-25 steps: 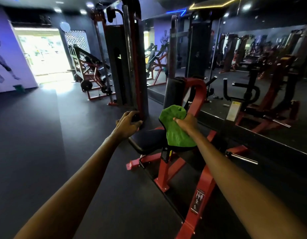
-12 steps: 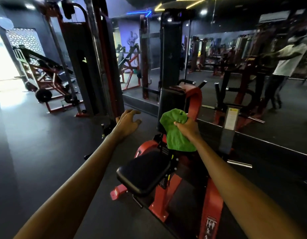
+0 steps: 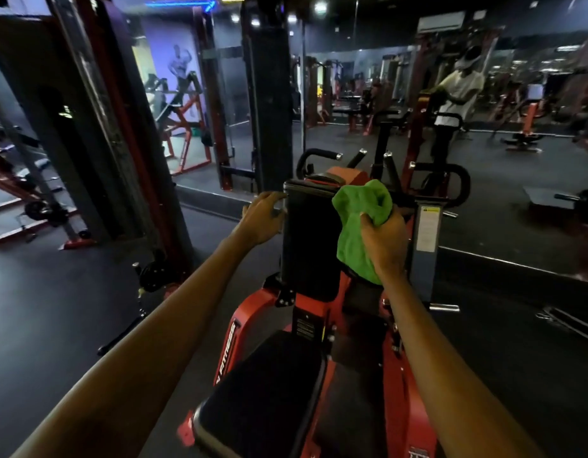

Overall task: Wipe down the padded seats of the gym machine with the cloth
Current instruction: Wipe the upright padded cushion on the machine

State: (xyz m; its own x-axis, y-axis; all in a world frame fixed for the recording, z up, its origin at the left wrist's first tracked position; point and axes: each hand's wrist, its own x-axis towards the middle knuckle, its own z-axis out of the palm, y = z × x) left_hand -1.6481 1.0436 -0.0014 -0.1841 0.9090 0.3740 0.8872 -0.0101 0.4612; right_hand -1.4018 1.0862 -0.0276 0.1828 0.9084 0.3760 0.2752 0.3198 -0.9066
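Observation:
A red-framed gym machine (image 3: 253, 312) stands right in front of me. Its black padded seat (image 3: 266, 391) lies low in the middle, and its upright black chest pad (image 3: 307, 239) rises behind it. My right hand (image 3: 383, 241) grips a bunched green cloth (image 3: 358, 223) against the right side of the upright pad. My left hand (image 3: 264, 213) rests with spread fingers on the pad's upper left edge.
A tall black and red cable tower (image 3: 98, 133) stands close on the left. A wall mirror (image 3: 500, 133) runs behind the machine and shows a person and more machines. A white label plate (image 3: 428, 229) sits right of the pad. Dark floor (image 3: 61, 312) lies to the left.
I have come closer, so the seat now lies below me. My left hand has moved from mid-air onto the upright pad's edge. The cloth has risen against the pad.

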